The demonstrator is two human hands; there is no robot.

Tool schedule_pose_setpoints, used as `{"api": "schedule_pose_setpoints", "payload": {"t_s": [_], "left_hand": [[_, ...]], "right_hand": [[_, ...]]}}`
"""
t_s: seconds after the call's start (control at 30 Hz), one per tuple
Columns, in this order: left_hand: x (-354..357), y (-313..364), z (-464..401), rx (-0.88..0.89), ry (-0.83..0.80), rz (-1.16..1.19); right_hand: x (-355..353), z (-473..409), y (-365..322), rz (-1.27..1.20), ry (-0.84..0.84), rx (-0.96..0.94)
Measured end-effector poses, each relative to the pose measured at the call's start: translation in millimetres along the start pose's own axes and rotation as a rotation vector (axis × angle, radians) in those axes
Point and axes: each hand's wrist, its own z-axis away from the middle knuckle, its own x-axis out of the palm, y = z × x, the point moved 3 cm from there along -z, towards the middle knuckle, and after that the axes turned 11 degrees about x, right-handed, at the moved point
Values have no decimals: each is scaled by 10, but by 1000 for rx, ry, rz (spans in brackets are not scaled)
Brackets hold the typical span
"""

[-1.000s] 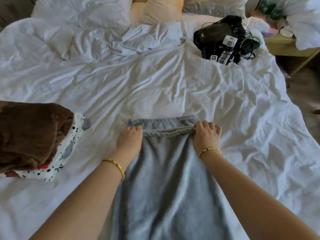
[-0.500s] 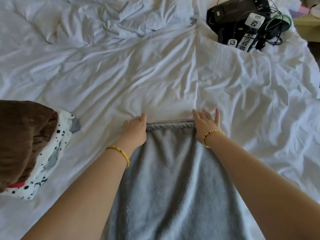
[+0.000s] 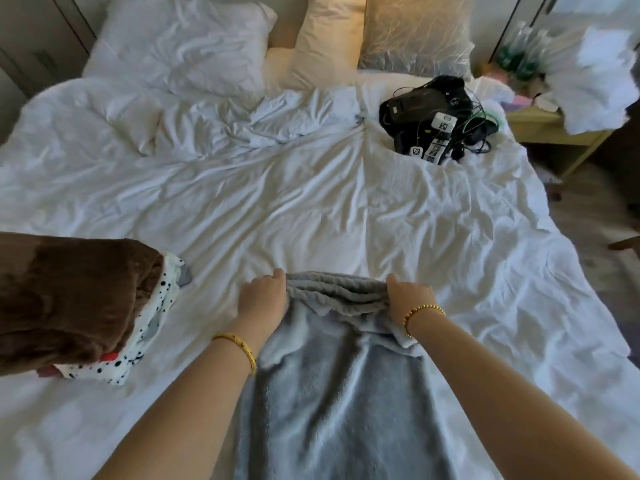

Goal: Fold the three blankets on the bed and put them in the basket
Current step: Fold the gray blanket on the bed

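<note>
1. gripping the far end of the grey blanket (image 3: 332, 386), the left hand (image 3: 261, 297) is clamped on its left corner at about 9 o'clock of the bunched edge, fingers curled around the fabric.
2. the right hand (image 3: 407, 296) is clamped on the right corner at about 3 o'clock of that edge, fingers curled into the folds; the two hands sit apart with the gathered edge between them.
3. a gold bangle (image 3: 239, 348) circles the left wrist and a beaded gold bracelet (image 3: 420, 311) the right.
4. the grey blanket lies on the bed (image 3: 311, 209), running from the hands toward 6 o'clock, its far end rumpled into ridges.
5. at 9 o'clock of the hands, a brown blanket (image 3: 69, 299) lies on top of a white spotted blanket (image 3: 149, 327), both on the bed.
6. at 1 o'clock, well apart, a black bundle of devices and cables (image 3: 436, 116) rests on the sheet.
7. at 12 o'clock, pillows (image 3: 194, 43) lean at the head of the bed.
</note>
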Motion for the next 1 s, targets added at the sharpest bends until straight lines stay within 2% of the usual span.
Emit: {"api": "schedule_pose_setpoints", "payload": {"t_s": [0.13, 0.2, 0.27, 0.33, 0.37, 0.4, 0.47, 0.5, 0.6, 0.67, 0.77, 0.8, 0.93, 1.0], "left_hand": [[-1075, 75, 433, -34, 104, 36], [-1609, 142, 639, -60, 123, 91], [-2127, 214, 934, -77, 264, 87], [-2546, 266, 1276, -84, 464, -1], [-2663, 284, 1420, -77, 478, -28], [-2729, 296, 1521, -60, 376, -25], [-2746, 358, 1725, 6, 12, 13], [-2793, 389, 1822, 15, -55, 19], [-3024, 388, 2042, -18, 145, 15], [-3091, 366, 2185, -15, 152, 58], [-3244, 292, 2352, -41, 434, 21], [-3272, 295, 2402, -55, 457, 16], [-3149, 289, 2567, -71, 225, 32], [-3033, 242, 2621, -41, 116, 114]], "right_hand": [[-988, 680, 221, -136, 120, 76], [-1496, 1029, 300, -173, 95, 91], [-1981, 1417, 403, -220, 123, 90], [-2398, 1837, 548, -263, 382, 90], [-2517, 2027, 621, -263, 505, 101], [-2581, 2189, 667, -211, 525, 112], [-2551, 2465, 664, -69, 323, 106], [-2532, 2580, 665, -66, 275, 118], [-2681, 2903, 700, -188, 471, 172], [-2718, 3070, 729, -216, 420, 192], [-2800, 3230, 774, -263, 476, 234], [-2805, 3252, 766, -252, 432, 234], [-2789, 3383, 745, -227, 307, 217], [-2706, 3420, 713, -253, 193, 194]]}}
